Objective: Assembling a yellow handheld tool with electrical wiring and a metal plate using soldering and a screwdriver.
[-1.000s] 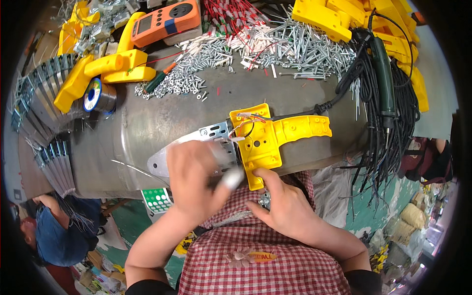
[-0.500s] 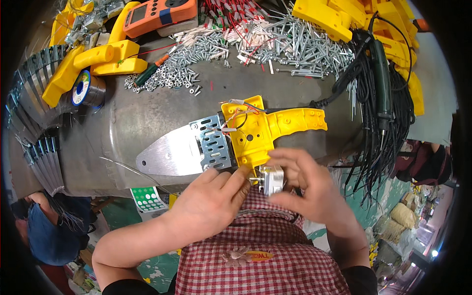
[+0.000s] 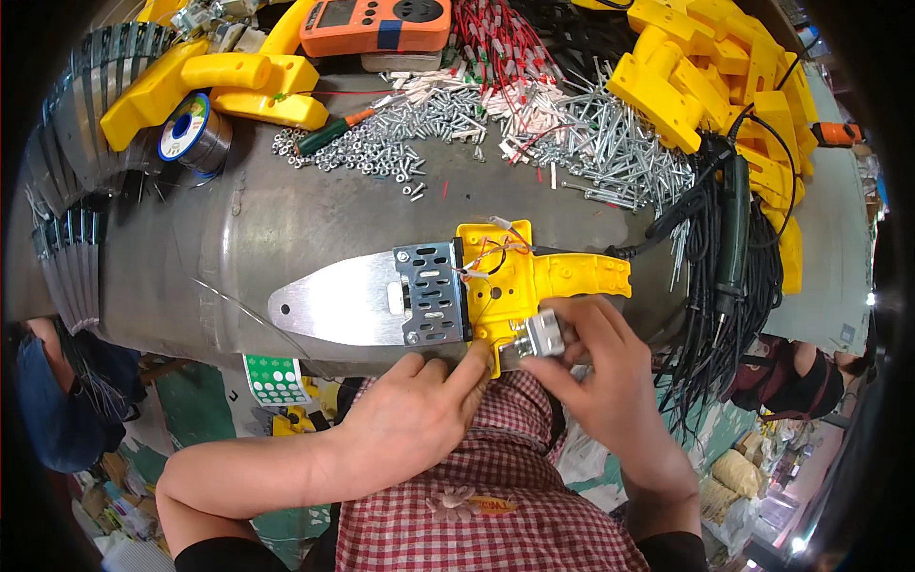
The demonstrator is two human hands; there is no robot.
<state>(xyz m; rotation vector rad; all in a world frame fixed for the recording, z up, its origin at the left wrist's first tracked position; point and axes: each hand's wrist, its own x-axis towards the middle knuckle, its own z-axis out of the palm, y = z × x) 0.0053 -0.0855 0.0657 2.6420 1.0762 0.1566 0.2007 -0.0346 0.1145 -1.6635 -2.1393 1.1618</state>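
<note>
Right hand [image 3: 600, 367]: pinching a small grey metal component [image 3: 540, 336] against the near edge of the yellow tool housing [image 3: 519, 281]. Left hand [image 3: 424, 410]: fingers curled, fingertips touching housing. Housing: open, wires exposed, perforated bracket and flat metal blade [image 3: 334, 303], lying on table [image 3: 286, 219].

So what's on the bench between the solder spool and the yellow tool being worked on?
In the head view, mostly bare grey metal bench lies between the solder spool and the yellow tool, plus a few stray screws.

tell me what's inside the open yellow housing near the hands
Inside the yellow housing, thin red and white wires loop near its top. The right hand holds a small grey part at its lower edge; anything beneath that part is hidden.
</note>
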